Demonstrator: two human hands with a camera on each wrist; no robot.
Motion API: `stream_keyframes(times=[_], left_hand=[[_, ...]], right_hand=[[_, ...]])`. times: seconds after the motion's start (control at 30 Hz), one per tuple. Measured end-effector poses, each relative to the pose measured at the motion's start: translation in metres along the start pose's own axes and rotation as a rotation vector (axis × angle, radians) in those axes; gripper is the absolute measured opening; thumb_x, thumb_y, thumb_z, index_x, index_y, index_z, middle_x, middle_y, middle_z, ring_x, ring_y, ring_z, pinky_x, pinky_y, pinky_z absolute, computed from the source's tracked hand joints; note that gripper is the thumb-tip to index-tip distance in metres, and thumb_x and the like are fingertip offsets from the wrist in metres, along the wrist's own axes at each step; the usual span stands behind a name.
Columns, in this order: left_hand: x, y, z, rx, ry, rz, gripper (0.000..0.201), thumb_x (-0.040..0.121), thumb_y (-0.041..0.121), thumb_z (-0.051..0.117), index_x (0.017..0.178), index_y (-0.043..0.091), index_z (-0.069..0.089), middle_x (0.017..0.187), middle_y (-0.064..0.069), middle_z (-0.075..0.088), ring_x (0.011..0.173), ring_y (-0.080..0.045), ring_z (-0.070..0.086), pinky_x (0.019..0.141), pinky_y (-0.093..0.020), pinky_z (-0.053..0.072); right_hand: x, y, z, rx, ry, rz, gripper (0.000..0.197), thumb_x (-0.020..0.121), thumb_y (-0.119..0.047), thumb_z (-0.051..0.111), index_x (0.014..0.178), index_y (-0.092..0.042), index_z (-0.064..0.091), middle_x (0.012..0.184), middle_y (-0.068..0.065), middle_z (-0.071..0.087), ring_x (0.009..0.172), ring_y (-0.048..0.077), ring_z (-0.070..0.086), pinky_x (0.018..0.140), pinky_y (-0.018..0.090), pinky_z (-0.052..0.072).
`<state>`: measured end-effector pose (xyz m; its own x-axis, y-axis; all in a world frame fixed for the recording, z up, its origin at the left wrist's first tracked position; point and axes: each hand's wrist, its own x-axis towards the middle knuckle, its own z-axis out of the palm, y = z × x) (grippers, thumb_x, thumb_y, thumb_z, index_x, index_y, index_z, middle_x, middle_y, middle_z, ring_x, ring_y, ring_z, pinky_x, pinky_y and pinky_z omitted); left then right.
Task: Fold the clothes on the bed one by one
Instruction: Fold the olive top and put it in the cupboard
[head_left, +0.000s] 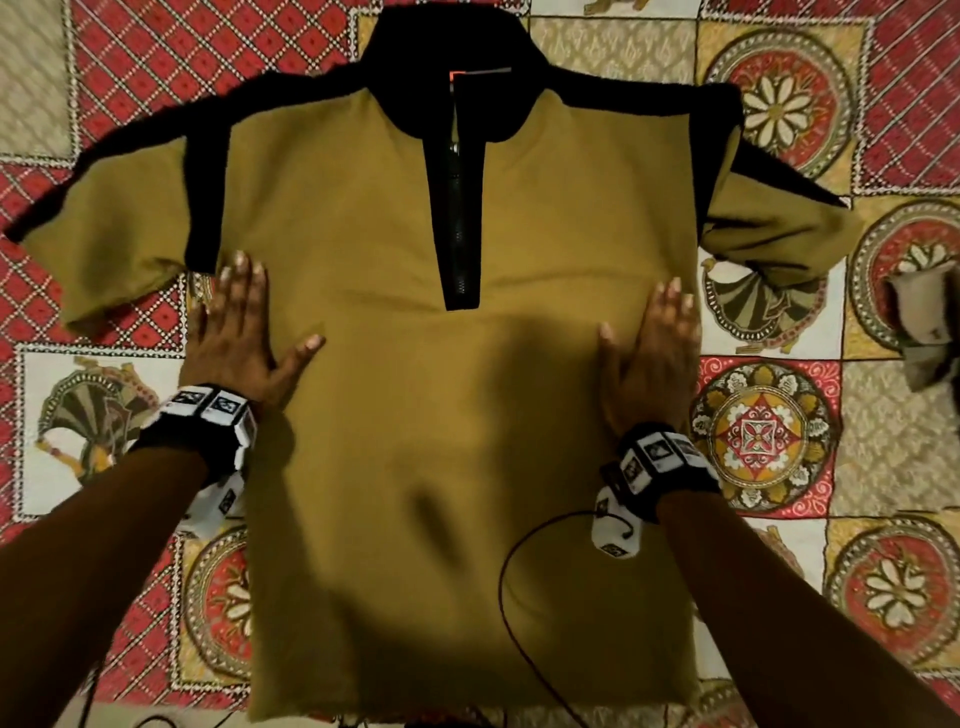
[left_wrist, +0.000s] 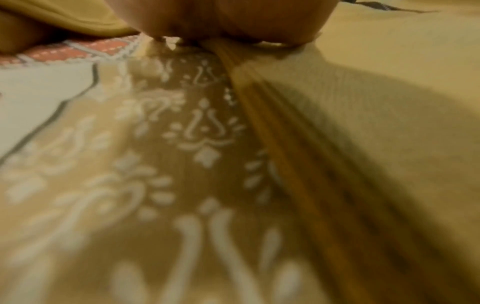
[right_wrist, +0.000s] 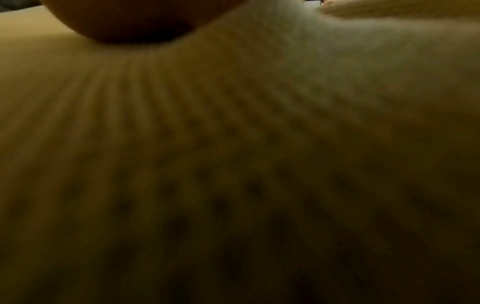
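While hands (head_left: 236, 332) press, shirt (head_left: 457, 415) apparently points collar-away.

Matt, soft fleece-like mustard shirt (head_left: 389, 415), glossy black zip (head_left: 460, 228), printed cloth bedspread (head_left: 779, 441)

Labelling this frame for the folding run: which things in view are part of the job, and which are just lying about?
Job:
- mustard and black zip-neck shirt, spread flat, front up
- left hand, flat on its left side edge
- right hand, flat near its right side edge

Lying about:
- patterned bedspread underneath
- grey bundle of cloth at the right edge
- black cable across the shirt's lower part
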<state>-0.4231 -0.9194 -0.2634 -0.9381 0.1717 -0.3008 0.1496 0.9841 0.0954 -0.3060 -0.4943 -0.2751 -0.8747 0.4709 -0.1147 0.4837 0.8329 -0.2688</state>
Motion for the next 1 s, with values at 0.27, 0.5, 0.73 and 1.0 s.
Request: stream_keyframes(times=[0.27, 0.5, 0.73, 1.0], left_hand=[[0.035, 0.039, -0.036, 0.006, 0.1, -0.043, 0.083, 0.094, 0.069, 0.031, 0.151, 0.008, 0.029, 0.159, -0.016, 0.028, 0.143, -0.038, 0.029, 0.119, -0.05, 0.02], [0.109, 0.056, -0.044, -0.067, -0.086, 0.078, 0.072, 0.103, 0.049, 0.037, 0.16, 0.019, 0.004, 0.167, -0.002, -0.006, 0.154, -0.022, -0.003, 0.124, -0.045, 0.01], [0.11, 0.033, -0.035, -0.073, -0.104, -0.155, 0.112, 0.081, 0.084, 0.038, 0.158, 0.02, -0.01, 0.166, 0.003, -0.016, 0.153, -0.014, -0.008, 0.124, -0.038, 0.003], [0.094, 0.065, -0.058, -0.103, -0.012, -0.141, 0.095, 0.089, 0.053, 0.065, 0.157, 0.008, 0.016, 0.164, -0.016, 0.014, 0.15, -0.034, 0.016, 0.122, -0.049, 0.017]], right_hand=[[0.045, -0.064, -0.015, -0.006, -0.009, -0.308, 0.067, 0.106, -0.046, 0.041, 0.156, -0.003, 0.029, 0.165, 0.018, 0.021, 0.154, 0.032, 0.014, 0.126, 0.047, 0.008], [0.124, -0.113, 0.004, -0.078, -0.252, -0.516, 0.072, 0.105, -0.053, 0.028, 0.162, -0.014, 0.008, 0.17, 0.006, 0.004, 0.157, 0.021, -0.001, 0.127, 0.046, 0.008], [0.134, -0.063, -0.017, -0.059, -0.176, -0.074, 0.136, 0.069, -0.102, 0.032, 0.161, -0.009, -0.007, 0.169, 0.011, -0.011, 0.156, 0.025, -0.009, 0.127, 0.044, -0.001], [0.081, 0.017, -0.054, 0.31, 0.175, 0.066, 0.064, 0.092, -0.041, 0.063, 0.144, -0.007, 0.048, 0.146, 0.016, 0.051, 0.134, 0.032, 0.046, 0.108, 0.03, 0.029]])
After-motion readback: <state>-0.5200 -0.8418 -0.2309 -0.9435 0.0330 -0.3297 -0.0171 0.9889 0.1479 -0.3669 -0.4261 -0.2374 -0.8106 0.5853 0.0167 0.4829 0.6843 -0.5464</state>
